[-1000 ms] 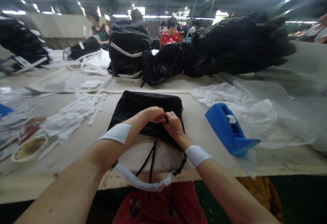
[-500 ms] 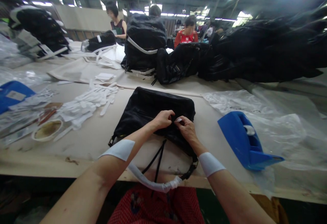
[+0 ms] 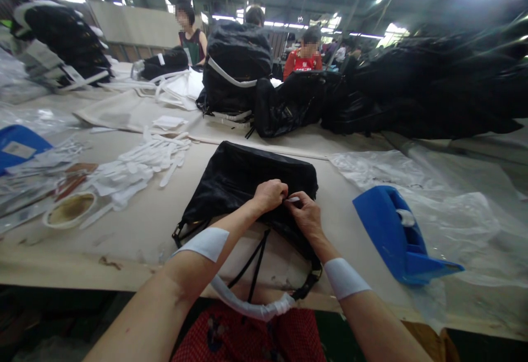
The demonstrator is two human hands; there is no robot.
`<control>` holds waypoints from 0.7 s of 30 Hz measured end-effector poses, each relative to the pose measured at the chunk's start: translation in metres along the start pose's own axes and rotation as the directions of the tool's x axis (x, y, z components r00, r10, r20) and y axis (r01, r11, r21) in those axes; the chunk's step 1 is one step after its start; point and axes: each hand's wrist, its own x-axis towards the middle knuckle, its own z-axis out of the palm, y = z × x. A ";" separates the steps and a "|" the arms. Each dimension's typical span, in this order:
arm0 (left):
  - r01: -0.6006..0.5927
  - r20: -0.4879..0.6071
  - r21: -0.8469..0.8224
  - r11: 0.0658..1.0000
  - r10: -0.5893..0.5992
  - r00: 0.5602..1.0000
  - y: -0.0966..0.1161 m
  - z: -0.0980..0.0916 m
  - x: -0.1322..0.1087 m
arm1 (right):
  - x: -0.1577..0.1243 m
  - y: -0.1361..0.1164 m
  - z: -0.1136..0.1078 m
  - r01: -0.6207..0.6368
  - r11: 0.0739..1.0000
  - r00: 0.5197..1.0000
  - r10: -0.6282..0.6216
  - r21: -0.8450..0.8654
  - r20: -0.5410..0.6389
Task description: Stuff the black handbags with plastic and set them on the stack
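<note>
A black fabric bag lies flat on the table in front of me, its wrapped white handle hanging over the near edge. My left hand is curled into a fist on the bag's near edge. My right hand meets it there, fingers pinched. Between the two hands shows a small white piece, held at the bag's edge. White bands wrap both my forearms.
A blue tape dispenser stands right of the bag on clear plastic sheeting. White strips and a tape roll lie to the left. Black bags are piled across the table's far side, with people behind them.
Both hands stayed together on the bag's near edge. A small white piece now shows between them. The view shifted down and left.
</note>
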 end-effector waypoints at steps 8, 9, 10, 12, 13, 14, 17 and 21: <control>-0.004 0.037 0.022 1.000 0.003 0.999 0.005 0.003 0.002 | 0.000 0.000 -0.002 0.063 0.993 0.998 -0.060 -0.099 0.035; 0.010 0.027 0.010 1.000 -0.010 1.000 0.006 0.003 0.001 | 0.000 0.002 -0.001 0.065 0.993 0.997 -0.062 -0.100 0.034; 0.025 0.015 0.000 1.000 -0.025 1.000 0.007 0.003 0.000 | 0.000 0.003 -0.001 0.067 0.993 0.997 -0.064 -0.100 0.036; 0.043 -0.010 -0.009 0.999 -0.043 0.999 0.008 0.005 -0.003 | 0.000 0.004 -0.001 0.088 0.991 0.996 -0.085 -0.097 0.035; 0.041 -0.019 -0.012 0.999 -0.041 0.999 0.008 0.007 -0.004 | 0.000 0.004 -0.001 0.113 0.988 0.993 -0.111 -0.100 0.027; 0.034 -0.027 -0.018 0.999 -0.034 0.999 0.008 0.009 -0.006 | 0.000 0.005 -0.001 0.143 0.984 0.990 -0.142 -0.107 0.016; -0.007 -0.039 -0.082 0.997 0.004 0.999 0.003 0.016 -0.009 | 0.000 0.003 0.000 0.201 0.970 0.977 -0.209 -0.137 -0.039; -0.061 -0.022 -0.141 0.988 0.059 0.998 -0.005 0.020 -0.010 | 0.001 -0.001 -0.001 0.201 0.972 0.976 -0.209 -0.125 -0.054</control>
